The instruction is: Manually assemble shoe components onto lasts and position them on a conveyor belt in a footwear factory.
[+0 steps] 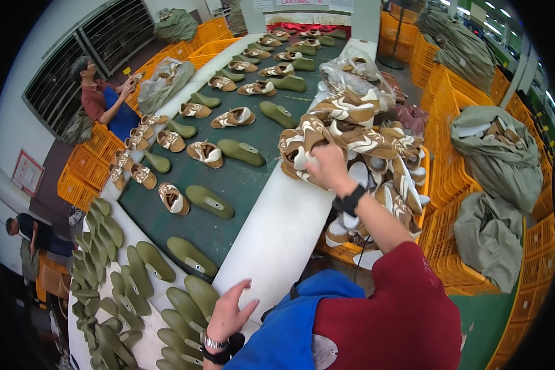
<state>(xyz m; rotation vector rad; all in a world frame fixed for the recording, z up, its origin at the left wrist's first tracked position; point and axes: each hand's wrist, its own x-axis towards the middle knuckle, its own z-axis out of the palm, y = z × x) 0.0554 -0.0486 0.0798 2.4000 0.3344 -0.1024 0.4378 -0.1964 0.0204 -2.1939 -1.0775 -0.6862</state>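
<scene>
My right hand [328, 168] reaches to the heap at the belt's right edge, its fingers closed on the white heel part of a brown-and-white shoe upper [291, 145]. More brown-and-white uppers [350, 106] are piled beside and behind it. My left hand [229, 311] hovers low over the near end, thumb and fingers apart, with nothing in it. Just left of it lie green shoe lasts [184, 306] in rows. On the dark green belt [228, 179], uppers such as one shoe upper [205, 154] alternate with lasts such as one green last [209, 201].
An orange crate [345, 251] full of uppers stands right of the white ledge [271, 240]. Stacked orange crates [450, 179] with grey-green sacks [499, 148] line the right side. Across the belt, a person in a blue apron [108, 98] handles a shoe; another person [34, 234] bends farther left.
</scene>
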